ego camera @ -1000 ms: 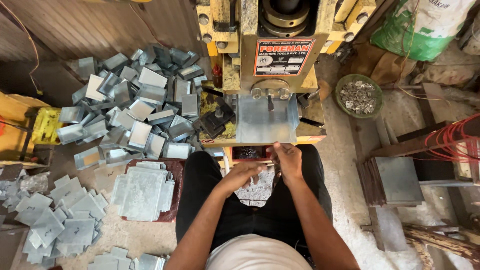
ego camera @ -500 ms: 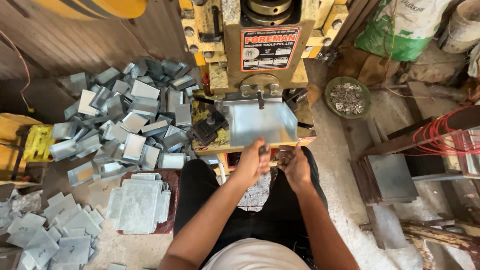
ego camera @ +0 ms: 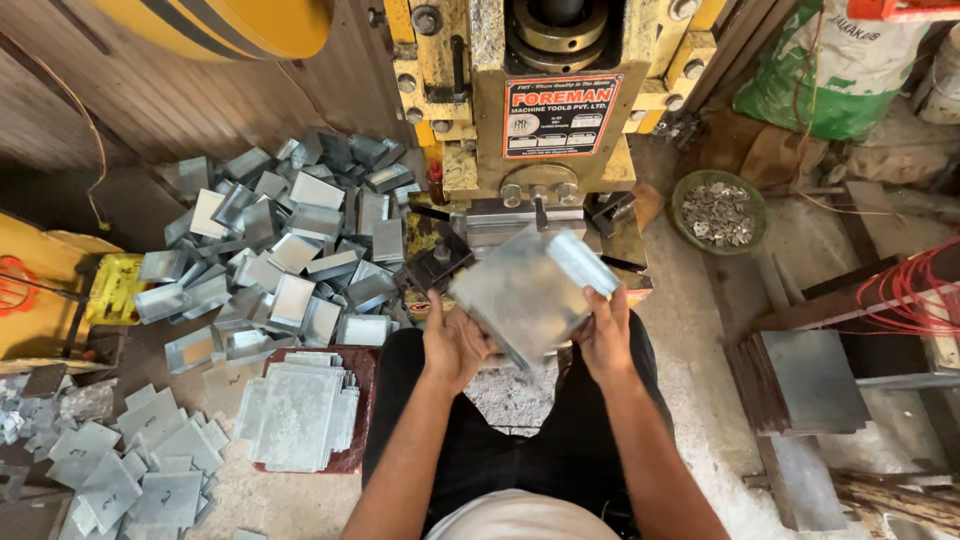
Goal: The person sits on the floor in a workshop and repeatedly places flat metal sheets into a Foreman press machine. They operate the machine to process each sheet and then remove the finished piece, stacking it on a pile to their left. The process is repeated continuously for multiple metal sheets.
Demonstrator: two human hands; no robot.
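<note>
both hands, left hand [ego camera: 455, 345] and right hand [ego camera: 605, 340], grip a bent metal sheet [ego camera: 530, 290] below the press [ego camera: 545, 120]; formed pieces [ego camera: 290, 250] lie piled left of them, flat blanks [ego camera: 300, 415] remain.

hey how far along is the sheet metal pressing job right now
Looks done: a big heap of bent metal pieces beside the press. In hand: left hand and right hand hold one tilted metal sheet. Left: a stack of flat blanks on the tray.
</note>
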